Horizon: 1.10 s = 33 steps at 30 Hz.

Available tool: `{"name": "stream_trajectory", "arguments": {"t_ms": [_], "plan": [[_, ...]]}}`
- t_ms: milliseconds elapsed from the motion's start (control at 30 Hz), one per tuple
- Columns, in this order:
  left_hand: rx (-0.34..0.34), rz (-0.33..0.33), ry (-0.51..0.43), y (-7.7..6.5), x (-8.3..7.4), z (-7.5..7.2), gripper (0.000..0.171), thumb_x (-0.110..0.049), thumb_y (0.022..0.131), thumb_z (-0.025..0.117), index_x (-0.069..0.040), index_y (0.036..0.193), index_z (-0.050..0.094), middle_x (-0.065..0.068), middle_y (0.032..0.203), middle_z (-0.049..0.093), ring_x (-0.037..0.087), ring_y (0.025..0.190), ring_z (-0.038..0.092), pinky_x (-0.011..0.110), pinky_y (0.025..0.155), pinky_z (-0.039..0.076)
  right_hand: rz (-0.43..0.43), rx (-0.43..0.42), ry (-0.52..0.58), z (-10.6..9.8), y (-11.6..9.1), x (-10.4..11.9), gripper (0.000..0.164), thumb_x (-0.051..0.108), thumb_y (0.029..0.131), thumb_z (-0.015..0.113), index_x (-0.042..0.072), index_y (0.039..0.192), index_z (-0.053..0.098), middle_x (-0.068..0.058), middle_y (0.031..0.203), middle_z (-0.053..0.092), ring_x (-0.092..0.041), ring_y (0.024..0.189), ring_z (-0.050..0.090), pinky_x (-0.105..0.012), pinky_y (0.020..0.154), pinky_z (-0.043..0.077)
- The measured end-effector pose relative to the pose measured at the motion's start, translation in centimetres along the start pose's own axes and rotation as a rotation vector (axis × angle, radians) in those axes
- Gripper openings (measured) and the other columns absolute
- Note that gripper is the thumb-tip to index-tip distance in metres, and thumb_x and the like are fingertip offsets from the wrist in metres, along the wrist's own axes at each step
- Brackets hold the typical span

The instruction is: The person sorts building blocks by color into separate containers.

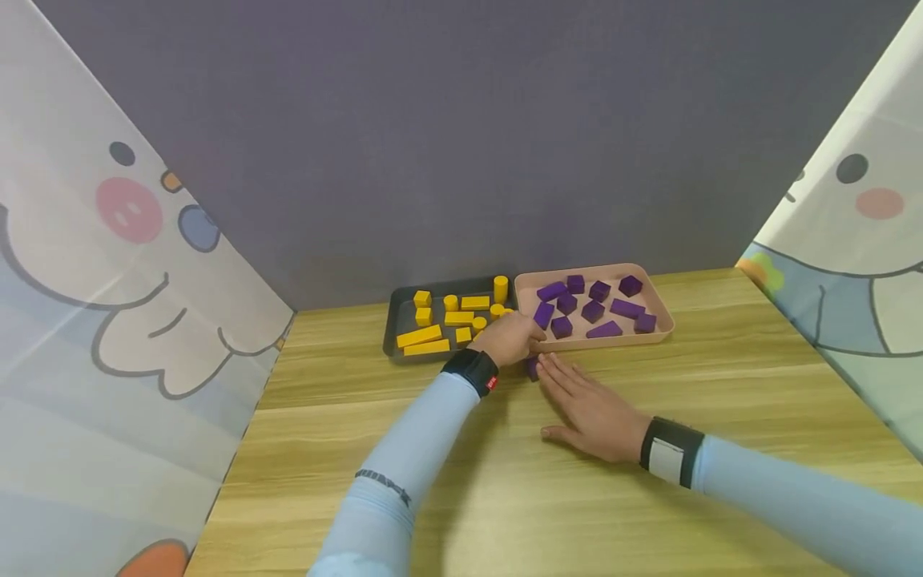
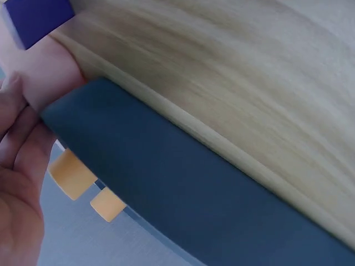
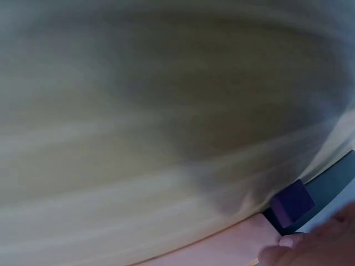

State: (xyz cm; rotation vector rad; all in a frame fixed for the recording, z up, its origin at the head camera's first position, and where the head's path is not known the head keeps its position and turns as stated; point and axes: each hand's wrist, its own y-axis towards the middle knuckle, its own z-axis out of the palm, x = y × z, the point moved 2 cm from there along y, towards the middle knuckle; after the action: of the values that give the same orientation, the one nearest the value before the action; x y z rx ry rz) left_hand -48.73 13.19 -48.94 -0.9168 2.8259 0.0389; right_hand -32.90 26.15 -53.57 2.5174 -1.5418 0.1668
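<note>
My left hand (image 1: 507, 339) reaches over the right end of the dark grey tray (image 1: 389, 340). Its thumb and fingers pinch the rim at the near left corner of the pink tray (image 1: 659, 335); the left wrist view has this pink corner (image 2: 52, 69) against the fingertips. On the table in front of that corner lies a purple block (image 1: 533, 369), partly covered. My right hand (image 1: 598, 417) lies palm down with straight fingers, their tips beside the purple block. The right wrist view has the same block (image 3: 293, 204) near the trays.
Several yellow blocks (image 1: 423, 348) and cylinders (image 1: 501, 289) fill the dark grey tray. Inside the pink tray are several purple blocks (image 1: 604, 329). A grey panel (image 1: 461, 144) stands behind the trays, and printed cloth walls (image 1: 79, 320) flank the wooden table (image 1: 324, 449).
</note>
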Motion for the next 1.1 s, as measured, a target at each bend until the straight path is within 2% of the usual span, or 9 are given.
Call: {"name": "stream_trajectory", "arguments": {"t_ms": [100, 200, 400, 600, 733, 867, 967, 1100], "plan": [[0.027, -0.037, -0.066, 0.1, 0.1, 0.0, 0.027, -0.01, 0.097, 0.069, -0.018, 0.122, 0.077, -0.002, 0.118, 0.077, 0.013, 0.106, 0.073, 0.028, 0.097, 0.058, -0.02, 0.005, 0.013, 0.1, 0.9, 0.3, 0.09, 0.061, 0.099, 0.055, 0.007, 0.162, 0.023, -0.011, 0.172, 0.015, -0.031, 0.16, 0.015, -0.053, 0.126, 0.025], [0.046, -0.066, -0.11, 0.2, 0.1, -0.1, 0.029, -0.006, 0.097, 0.067, -0.018, 0.123, 0.076, -0.002, 0.12, 0.077, 0.013, 0.109, 0.072, 0.028, 0.1, 0.057, -0.03, 0.025, 0.013, 0.2, 1.8, 0.4, 0.088, 0.061, 0.099, 0.054, 0.007, 0.162, 0.025, -0.01, 0.172, 0.015, -0.03, 0.16, 0.015, -0.053, 0.126, 0.025], [0.028, -0.062, -0.079, 0.2, -0.2, -0.1, 0.027, -0.008, 0.098, 0.067, -0.018, 0.12, 0.078, -0.003, 0.116, 0.077, 0.012, 0.106, 0.072, 0.027, 0.097, 0.057, -0.033, 0.033, -0.008, 0.4, 2.8, 0.1, 0.085, 0.059, 0.101, 0.052, 0.005, 0.161, 0.026, -0.013, 0.171, 0.013, -0.031, 0.159, 0.014, -0.052, 0.126, 0.027], [0.01, -0.058, -0.059, 0.3, -0.3, 0.0, 0.025, -0.009, 0.097, 0.069, -0.018, 0.119, 0.078, -0.003, 0.114, 0.078, 0.012, 0.105, 0.073, 0.027, 0.095, 0.058, -0.026, 0.025, 0.037, 0.3, 3.0, -0.2, 0.079, 0.053, 0.102, 0.056, 0.004, 0.159, 0.031, -0.012, 0.17, 0.018, -0.031, 0.159, 0.018, -0.05, 0.125, 0.03], [-0.013, -0.041, -0.032, 0.3, -0.1, 0.2, 0.024, -0.011, 0.097, 0.069, -0.018, 0.117, 0.079, -0.003, 0.113, 0.078, 0.012, 0.104, 0.073, 0.026, 0.094, 0.059, -0.009, 0.013, 0.057, 0.0, 3.0, -0.4, 0.073, 0.046, 0.102, 0.059, 0.004, 0.157, 0.037, -0.012, 0.168, 0.026, -0.032, 0.157, 0.026, -0.049, 0.121, 0.035], [-0.035, -0.023, -0.012, 0.3, 0.1, 0.3, 0.023, -0.011, 0.097, 0.07, -0.018, 0.116, 0.079, -0.004, 0.112, 0.078, 0.011, 0.102, 0.073, 0.025, 0.092, 0.059, -0.018, -0.035, 0.042, -0.2, 3.0, -0.5, 0.06, 0.033, 0.101, 0.064, 0.002, 0.15, 0.049, -0.017, 0.16, 0.043, -0.034, 0.149, 0.041, -0.05, 0.116, 0.043], [-0.042, -0.013, 0.003, 0.2, 0.1, 0.4, 0.023, -0.01, 0.096, 0.07, -0.018, 0.116, 0.079, -0.003, 0.111, 0.079, 0.012, 0.101, 0.074, 0.024, 0.091, 0.059, -0.028, -0.085, 0.032, -0.4, 3.0, -0.6, 0.045, 0.02, 0.098, 0.067, 0.002, 0.139, 0.061, -0.016, 0.146, 0.057, -0.033, 0.136, 0.055, -0.048, 0.11, 0.05], [-0.039, -0.014, 0.039, 0.1, 0.0, 0.4, 0.024, -0.01, 0.096, 0.07, -0.02, 0.116, 0.079, -0.004, 0.112, 0.079, 0.012, 0.101, 0.074, 0.024, 0.091, 0.059, -0.014, -0.106, 0.066, -0.4, 2.9, -0.8, 0.026, 0.012, 0.097, 0.068, 0.007, 0.122, 0.072, -0.009, 0.124, 0.066, -0.024, 0.115, 0.065, -0.042, 0.101, 0.057]]}}
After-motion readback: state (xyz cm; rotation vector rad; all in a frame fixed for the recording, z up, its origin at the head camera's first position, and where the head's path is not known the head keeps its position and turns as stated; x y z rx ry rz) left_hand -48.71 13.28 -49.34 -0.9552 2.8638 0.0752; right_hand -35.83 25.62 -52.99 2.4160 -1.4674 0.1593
